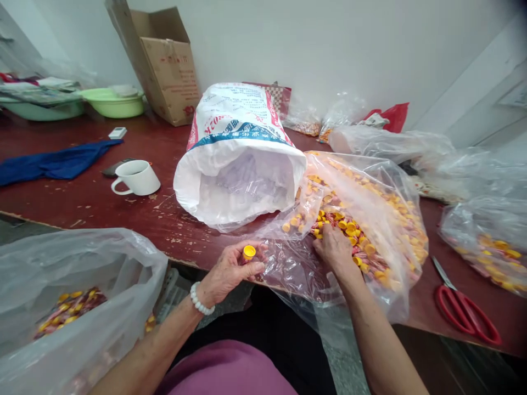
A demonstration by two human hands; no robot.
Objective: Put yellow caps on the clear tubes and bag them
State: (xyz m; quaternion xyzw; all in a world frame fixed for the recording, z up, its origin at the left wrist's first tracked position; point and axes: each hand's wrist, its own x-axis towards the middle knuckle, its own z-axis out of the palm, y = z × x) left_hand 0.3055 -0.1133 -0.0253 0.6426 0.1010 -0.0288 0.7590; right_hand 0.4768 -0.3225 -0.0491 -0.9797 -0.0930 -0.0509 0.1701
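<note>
My left hand (pixel 237 263) is closed around a small piece with a round yellow cap (pixel 249 252), its open rim facing up. Clear, crinkled plastic (pixel 284 260) lies just right of those fingers; whether they also grip it I cannot tell. My right hand (pixel 334 247) reaches into a large clear plastic bag (pixel 391 181) lying open on the table. Its fingertips are sunk among many yellow-capped pieces (pixel 349 227) with reddish bodies, so what they touch is hidden. A white woven sack (pixel 242 118) with a clear liner lies beside the bag, its mouth toward me.
Red-handled scissors (pixel 465 312) lie at the right, near another bag of capped pieces (pixel 498 247). A white mug (pixel 138 177) and blue cloth (pixel 57 160) are at the left. Below hangs an open plastic bag (pixel 135 252) with similar pieces. A cardboard box (pixel 171 77) stands behind.
</note>
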